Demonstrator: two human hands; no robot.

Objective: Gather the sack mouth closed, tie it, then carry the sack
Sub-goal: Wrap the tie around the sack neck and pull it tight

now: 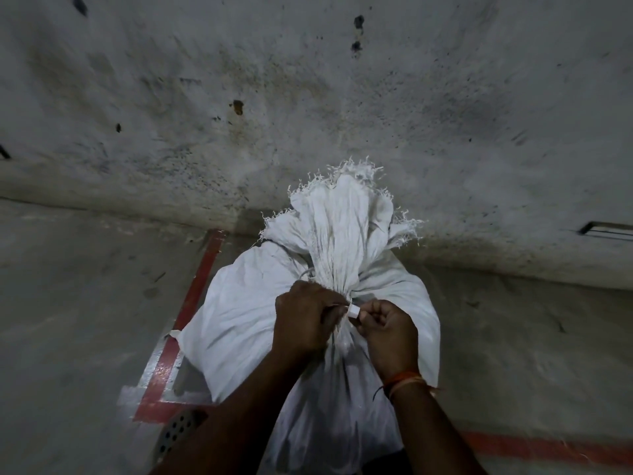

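Fingers of the right hand (pixel 388 329) pinch a short white tie end (pixel 353 310) at the gathered neck of the sack (pixel 239 323), while the left hand (pixel 305 320) is clenched around the neck just beside it, a thin strand running from its knuckles. Both hands meet at the cinched point. Above them the sack mouth (pixel 342 214) fans out in frayed white folds. An orange thread band (pixel 406 380) circles the right wrist. The full sack stands upright on a grey floor (pixel 68 303), over a red painted line (pixel 202 286), close to a stained wall (pixel 308 97).
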